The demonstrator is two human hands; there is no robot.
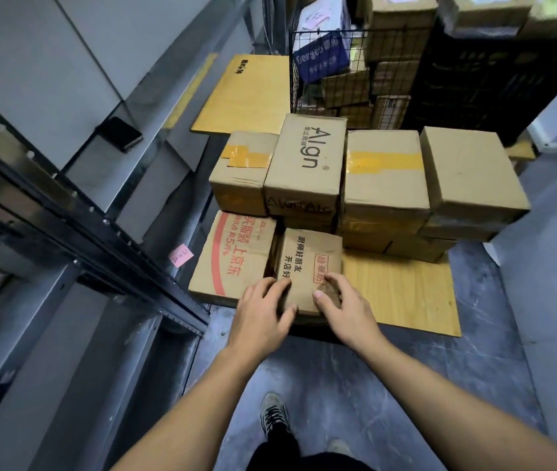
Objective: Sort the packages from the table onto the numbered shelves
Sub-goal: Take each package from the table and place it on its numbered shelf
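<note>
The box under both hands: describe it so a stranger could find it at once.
Start at the wooden table stacked with cartons. At its near edge, right of the flat red-printed carton, sits a small box touched by the left hand and right hand. It alone bears black characters and a red stamp.

Both bare forearms reach forward and down, converging toward the near edge of the desk. The left hand (263, 309) lies palm down, fingers spread and curled forward. The right hand (341, 307) lies just beside it, thumb turned inward, fingers bent. One shoe shows below, between the arms.
</note>
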